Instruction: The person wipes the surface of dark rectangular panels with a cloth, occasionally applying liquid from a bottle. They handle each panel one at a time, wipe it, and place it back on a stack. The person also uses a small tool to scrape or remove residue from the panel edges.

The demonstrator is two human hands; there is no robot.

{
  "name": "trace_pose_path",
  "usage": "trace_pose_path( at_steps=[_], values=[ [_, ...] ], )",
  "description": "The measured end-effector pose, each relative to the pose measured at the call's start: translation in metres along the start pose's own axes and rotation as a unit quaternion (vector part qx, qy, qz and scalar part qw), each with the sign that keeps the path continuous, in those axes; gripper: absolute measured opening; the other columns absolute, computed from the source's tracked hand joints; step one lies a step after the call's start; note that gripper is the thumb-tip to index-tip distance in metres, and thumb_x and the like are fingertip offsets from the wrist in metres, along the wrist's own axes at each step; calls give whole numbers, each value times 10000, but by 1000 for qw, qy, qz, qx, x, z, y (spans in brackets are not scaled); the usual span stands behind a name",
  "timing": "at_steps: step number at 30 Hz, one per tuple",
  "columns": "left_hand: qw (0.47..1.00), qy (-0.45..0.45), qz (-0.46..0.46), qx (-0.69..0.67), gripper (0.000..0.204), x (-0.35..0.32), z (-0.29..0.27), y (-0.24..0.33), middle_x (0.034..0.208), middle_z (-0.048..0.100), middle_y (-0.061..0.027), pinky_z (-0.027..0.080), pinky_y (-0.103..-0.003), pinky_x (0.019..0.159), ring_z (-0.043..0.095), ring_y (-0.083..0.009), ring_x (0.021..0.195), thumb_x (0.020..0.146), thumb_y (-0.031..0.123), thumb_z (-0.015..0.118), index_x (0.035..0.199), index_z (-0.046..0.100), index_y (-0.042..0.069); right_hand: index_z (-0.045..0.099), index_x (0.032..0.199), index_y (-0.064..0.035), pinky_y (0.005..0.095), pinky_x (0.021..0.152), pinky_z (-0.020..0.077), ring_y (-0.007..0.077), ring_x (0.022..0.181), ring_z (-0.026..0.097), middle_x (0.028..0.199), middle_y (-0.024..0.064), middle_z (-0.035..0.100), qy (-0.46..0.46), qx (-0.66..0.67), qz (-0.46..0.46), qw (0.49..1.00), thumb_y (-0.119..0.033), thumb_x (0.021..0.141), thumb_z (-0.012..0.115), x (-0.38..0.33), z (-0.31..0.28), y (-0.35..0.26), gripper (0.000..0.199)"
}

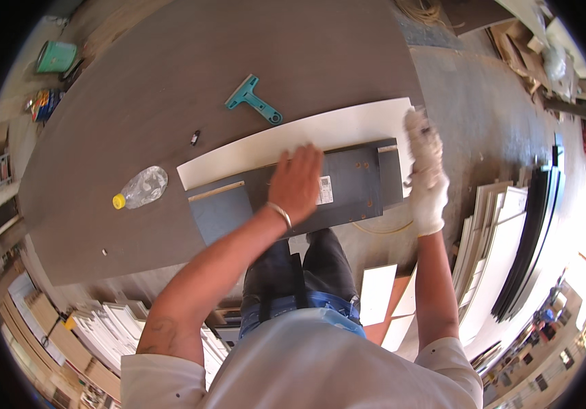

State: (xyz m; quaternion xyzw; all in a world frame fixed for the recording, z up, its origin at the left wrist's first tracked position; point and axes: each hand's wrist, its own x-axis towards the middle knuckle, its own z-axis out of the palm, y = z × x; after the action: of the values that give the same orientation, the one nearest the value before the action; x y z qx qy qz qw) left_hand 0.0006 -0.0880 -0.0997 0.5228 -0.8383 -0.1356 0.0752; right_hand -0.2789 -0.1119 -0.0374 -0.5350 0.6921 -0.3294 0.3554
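My left hand (pixel 297 182), bare with a metal bracelet at the wrist, lies flat with fingers spread on a dark grey panel (pixel 347 184) that carries a small white label. The panel rests on a long white board (pixel 293 140) on a big brown worktable (pixel 170 102). My right hand (pixel 426 170) wears a white work glove and is at the right end of the two boards; it seems closed on a small dark object at the white board's corner, too blurred to name.
A teal scraper (pixel 252 99), a clear plastic bottle with a yellow cap (pixel 141 188) and a small black item (pixel 195 138) lie on the table. Stacks of cut panels stand right (pixel 511 238) and lower left (pixel 115 327). A green bucket (pixel 55 56) sits far left.
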Motion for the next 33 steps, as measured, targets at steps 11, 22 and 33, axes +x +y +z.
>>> trace_pose_path(
  at_steps=[11,22,33],
  values=[
    [995,-94,-41,5,672,-98,19,77,1681,383,-237,212,-605,1304,258,-418,1613,987,351,661,1559,519,30,601,1485,-49,560,1316,210,360,1564,404,1612,155,533,-277,-347,-322,836,-149,832,702,4,83,11,668],
    [996,-13,-84,6,561,-98,34,85,1572,528,-170,289,-598,1288,423,-348,1516,976,221,588,1502,596,24,584,1501,-114,561,1292,222,367,1546,402,1629,133,507,-398,-304,-447,741,-146,869,655,17,144,-40,637],
    [995,12,-100,-25,576,-100,43,89,1620,501,-127,252,-552,1312,366,-335,1561,967,217,597,1511,598,28,601,1502,-194,521,1292,248,322,1553,376,1656,48,478,-391,-275,-519,708,-167,908,633,-2,232,-36,595]
  ],
)
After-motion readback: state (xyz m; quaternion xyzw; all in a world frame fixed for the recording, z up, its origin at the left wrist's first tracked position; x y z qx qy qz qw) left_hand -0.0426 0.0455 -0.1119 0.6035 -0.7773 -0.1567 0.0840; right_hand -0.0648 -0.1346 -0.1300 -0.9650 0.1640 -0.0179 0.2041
